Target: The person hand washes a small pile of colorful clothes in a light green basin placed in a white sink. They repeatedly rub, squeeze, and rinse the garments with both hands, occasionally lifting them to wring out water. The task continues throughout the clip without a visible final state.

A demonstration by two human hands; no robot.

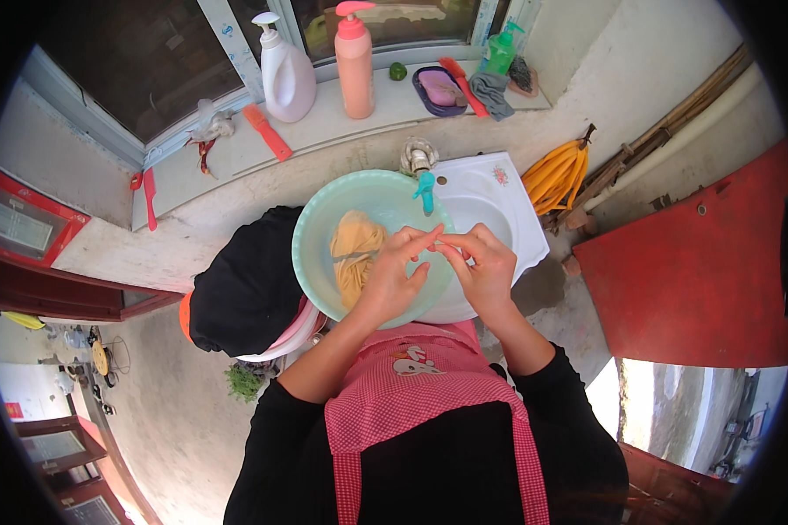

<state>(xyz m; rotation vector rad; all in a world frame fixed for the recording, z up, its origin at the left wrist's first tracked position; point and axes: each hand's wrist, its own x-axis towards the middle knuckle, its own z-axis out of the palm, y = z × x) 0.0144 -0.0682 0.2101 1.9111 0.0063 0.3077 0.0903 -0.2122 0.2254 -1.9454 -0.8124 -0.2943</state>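
My left hand (397, 268) and my right hand (483, 261) meet at the fingertips above the right rim of a pale green plastic basin (307, 275). The left thumb stands apart from its fingers. My right thumb and index finger come together at the left fingertips; whether something small is between them cannot be seen. Inside the basin lies a bunched tan cloth (352, 246), partly hidden by my left hand. The basin overlaps a white washbasin (528, 243). A tap with a turquoise handle and spout (425, 190) reaches over the basin's far right rim.
Black cloth (246, 282) is heaped over a tub at left. The windowsill holds a white pump bottle (287, 82), a pink pump bottle (354, 72), red brushes (267, 131) and a soap dish (425, 98). An orange bundle (558, 174) hangs at right, near a red door (689, 275).
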